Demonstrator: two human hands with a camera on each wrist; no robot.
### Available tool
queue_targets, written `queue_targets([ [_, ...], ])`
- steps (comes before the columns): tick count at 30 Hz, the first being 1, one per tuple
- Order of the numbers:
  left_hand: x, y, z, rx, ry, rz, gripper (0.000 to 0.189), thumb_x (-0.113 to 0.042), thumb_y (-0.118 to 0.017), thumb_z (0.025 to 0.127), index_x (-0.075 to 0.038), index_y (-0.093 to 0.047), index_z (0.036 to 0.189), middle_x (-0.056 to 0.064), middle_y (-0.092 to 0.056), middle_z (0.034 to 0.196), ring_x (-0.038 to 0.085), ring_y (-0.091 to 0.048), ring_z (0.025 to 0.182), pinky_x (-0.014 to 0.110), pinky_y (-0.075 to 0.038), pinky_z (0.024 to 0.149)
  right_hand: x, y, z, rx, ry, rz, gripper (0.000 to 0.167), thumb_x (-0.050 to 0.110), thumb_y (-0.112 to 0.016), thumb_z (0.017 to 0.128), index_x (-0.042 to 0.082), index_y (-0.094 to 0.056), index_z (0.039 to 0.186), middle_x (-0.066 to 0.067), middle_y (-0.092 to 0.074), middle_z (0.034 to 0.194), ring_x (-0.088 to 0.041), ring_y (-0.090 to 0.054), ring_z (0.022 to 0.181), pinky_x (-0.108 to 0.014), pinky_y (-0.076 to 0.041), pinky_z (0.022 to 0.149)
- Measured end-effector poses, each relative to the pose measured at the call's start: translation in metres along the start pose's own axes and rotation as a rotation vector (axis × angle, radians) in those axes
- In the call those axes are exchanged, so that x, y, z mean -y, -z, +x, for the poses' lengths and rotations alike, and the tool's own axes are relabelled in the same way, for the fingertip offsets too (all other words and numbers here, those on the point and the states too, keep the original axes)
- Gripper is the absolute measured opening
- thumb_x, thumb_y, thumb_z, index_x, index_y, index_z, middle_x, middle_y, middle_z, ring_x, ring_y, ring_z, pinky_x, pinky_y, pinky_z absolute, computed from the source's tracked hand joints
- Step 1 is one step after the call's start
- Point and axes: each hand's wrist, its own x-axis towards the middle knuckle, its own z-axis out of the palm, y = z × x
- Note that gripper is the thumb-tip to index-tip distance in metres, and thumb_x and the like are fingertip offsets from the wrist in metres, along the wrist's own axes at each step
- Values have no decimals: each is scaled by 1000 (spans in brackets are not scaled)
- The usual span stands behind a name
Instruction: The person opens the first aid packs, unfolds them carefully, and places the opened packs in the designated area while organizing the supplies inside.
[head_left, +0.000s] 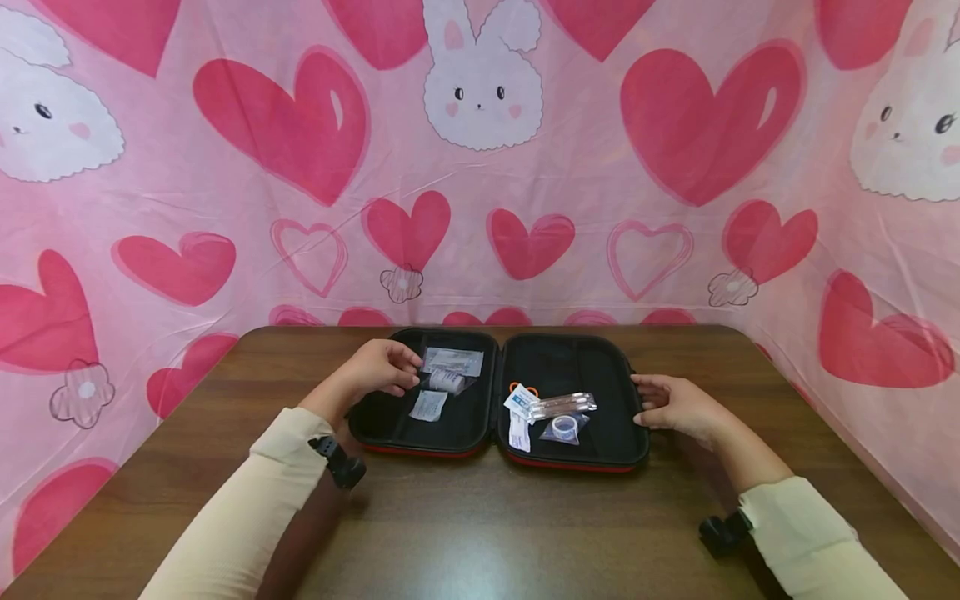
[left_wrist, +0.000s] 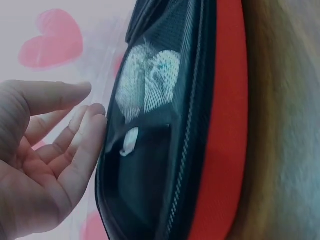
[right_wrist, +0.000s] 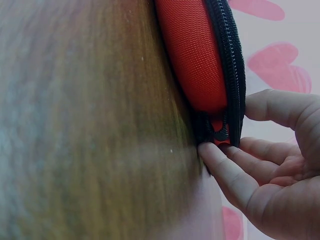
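Right hand (head_left: 678, 406) grips black-and-red zippered fabric case (head_left: 609, 367), apparently steadying it; left hand (head_left: 375, 367), fingers parted, empty; next move needs firm support.

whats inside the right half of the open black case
The right half holds white packets, silvery packaging, a bagged white roll and an orange thing. Packets partly cover the orange thing, so its full shape is hidden, as is anything beneath them.
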Motion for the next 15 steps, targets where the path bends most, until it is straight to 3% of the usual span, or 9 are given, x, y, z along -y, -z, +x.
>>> queue_targets([
  [15,-26,-33,14,96,-118,47,31,-1,-75,82,7,-67,110,14,-66,95,18,-64,74,37,-58,64,1,0,1,3,-22,0,76,3,-74,83,-12,-32,144,-38,-39,140,-43,-52,118,-40,-56,84],
])
